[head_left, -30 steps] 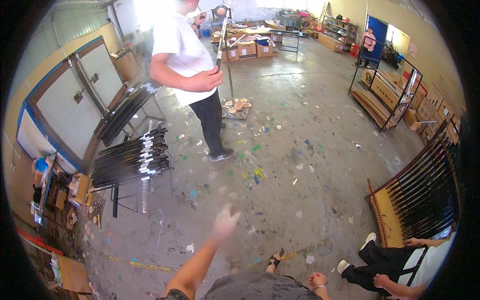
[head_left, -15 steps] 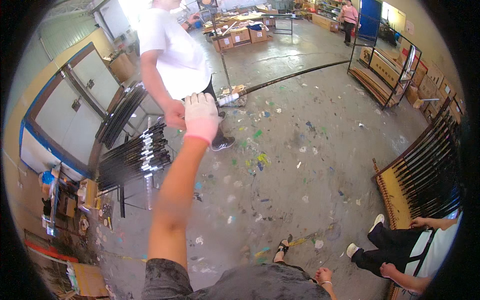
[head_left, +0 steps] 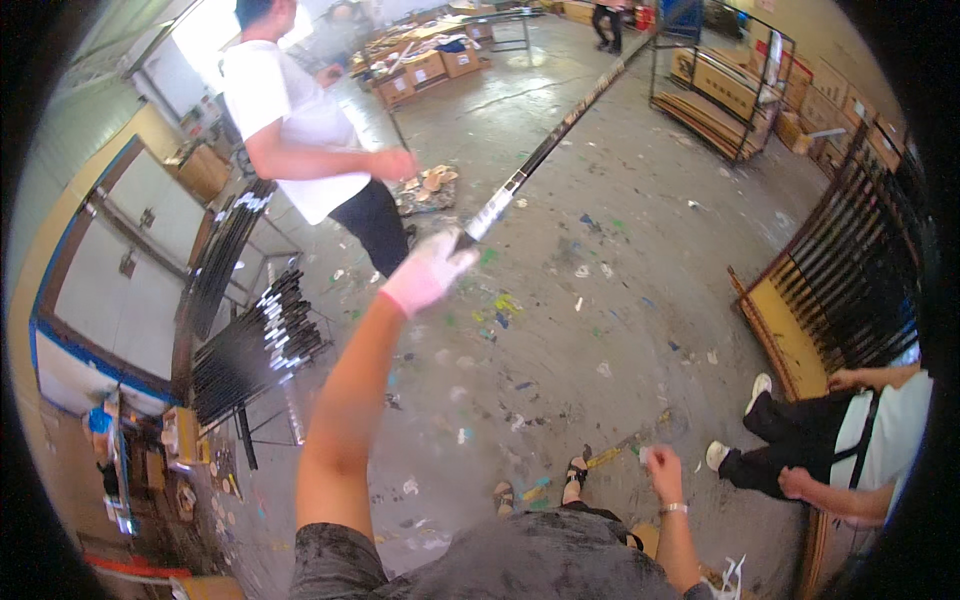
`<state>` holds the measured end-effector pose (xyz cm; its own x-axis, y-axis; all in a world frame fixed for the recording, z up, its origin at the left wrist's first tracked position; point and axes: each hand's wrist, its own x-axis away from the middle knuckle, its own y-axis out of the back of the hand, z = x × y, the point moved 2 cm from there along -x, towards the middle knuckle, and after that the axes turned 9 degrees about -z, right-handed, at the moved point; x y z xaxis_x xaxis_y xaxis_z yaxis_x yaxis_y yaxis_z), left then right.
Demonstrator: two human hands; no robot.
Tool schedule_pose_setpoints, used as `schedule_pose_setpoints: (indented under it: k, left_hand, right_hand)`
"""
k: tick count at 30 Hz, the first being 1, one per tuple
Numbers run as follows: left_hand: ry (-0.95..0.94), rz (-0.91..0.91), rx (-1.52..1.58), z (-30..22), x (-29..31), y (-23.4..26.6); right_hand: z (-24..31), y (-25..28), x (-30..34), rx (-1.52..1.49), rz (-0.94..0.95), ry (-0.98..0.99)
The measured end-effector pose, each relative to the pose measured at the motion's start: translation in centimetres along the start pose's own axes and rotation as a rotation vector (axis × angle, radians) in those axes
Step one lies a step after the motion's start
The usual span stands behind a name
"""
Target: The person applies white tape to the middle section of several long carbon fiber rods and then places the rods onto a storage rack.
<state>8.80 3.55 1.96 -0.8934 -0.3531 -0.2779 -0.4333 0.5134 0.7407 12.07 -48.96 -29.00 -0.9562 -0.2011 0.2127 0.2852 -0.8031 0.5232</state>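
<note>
My left hand point(head_left: 430, 272), in a white glove with a pink cuff, reaches far forward and grips the near end of a long, thin black pole point(head_left: 550, 143). A silver-white section point(head_left: 490, 212) lies just beyond the fingers. From there the pole slants up to the far right. Close to my body, my right hand point(head_left: 663, 474) is bare, with a band at the wrist. Its fingers are pinched together, and a small whitish scrap point(head_left: 643, 455) shows at their tips; what it is I cannot make out.
A person in a white shirt point(head_left: 300, 130) stands ahead on the left, beside racks of black poles point(head_left: 240, 350). Another person point(head_left: 850, 440) sits at the right near a slanted rack of poles point(head_left: 850, 270). A wheeled metal cart point(head_left: 715, 100) stands far right.
My left hand has moved down and slightly right, and the pole now slants more steeply. The white-shirted person's hand has come away from near mine. My right hand has risen forward.
</note>
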Motion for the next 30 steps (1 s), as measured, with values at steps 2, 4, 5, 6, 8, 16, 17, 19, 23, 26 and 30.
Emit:
schedule_pose_setpoints:
  k: [2, 4, 5, 6, 8, 16, 17, 19, 23, 26, 30]
  left_hand:
    - [0.270, 0.240, 0.648, -5.0, 2.2, -3.3]
    - [0.357, 0.300, 1.168, -8.2, 5.3, -5.8]
    - [0.301, 0.366, 1.291, -8.9, 6.3, -6.7]
    - [0.309, 0.408, 1.394, -10.1, 7.2, -7.4]
    - [0.291, 0.469, 1.533, -12.1, 8.4, -8.5]
    - [0.298, 0.369, 1.456, -14.7, 10.7, -10.1]
    - [0.265, 0.336, 1.405, -14.6, 10.9, -10.2]
    - [0.246, 0.260, 1.301, -14.8, 11.2, -10.4]
    - [0.287, 0.111, 1.163, -15.4, 11.7, -10.8]
    - [0.218, 0.055, 1.087, -15.3, 11.9, -10.6]
    - [0.208, 0.436, 1.373, -15.5, 12.1, -9.6]
  right_hand:
    - [11.0, 0.0, -1.8, -0.045, -0.053, 0.226]
    - [23.1, 0.7, -1.4, -0.216, 0.011, 0.421]
    - [27.7, 1.1, -0.9, -0.257, 0.027, 0.523]
    - [31.3, 1.6, -0.3, -0.293, 0.033, 0.626]
    - [35.9, 2.5, 0.9, -0.367, 0.018, 0.717]
    - [38.5, 2.3, 2.7, -0.321, 0.000, 0.736]
    - [38.3, 2.1, 2.8, -0.312, -0.026, 0.728]
    - [38.3, 2.4, 3.3, -0.247, -0.073, 0.744]
    - [38.8, 2.5, 3.7, -0.089, -0.180, 0.792]
    - [39.0, 2.9, 4.6, -0.288, -0.152, 0.854]
    - [37.1, 4.4, 4.6, -0.396, -0.049, 0.672]
